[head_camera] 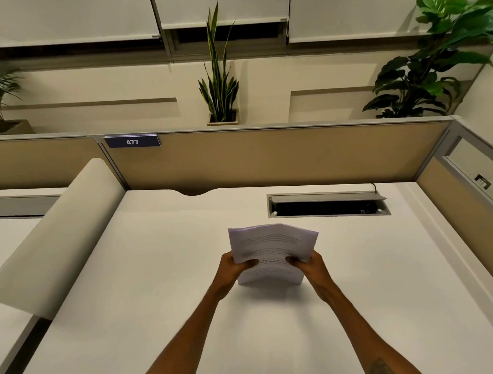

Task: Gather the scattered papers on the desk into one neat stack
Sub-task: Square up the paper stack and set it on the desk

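A stack of printed white papers (272,243) stands nearly upright over the middle of the white desk (159,273), its lower edge close to or on the surface. My left hand (232,267) grips the stack's left side and my right hand (309,265) grips its right side, thumbs on the front sheet. The sheets bow slightly and their top edges look roughly aligned. No loose papers show elsewhere on the desk.
An open cable tray (328,206) is set into the desk at the back right. A tan partition (266,158) with a "477" label (132,142) closes the far side. A curved white divider (59,235) rises on the left. Potted plants (219,84) stand behind.
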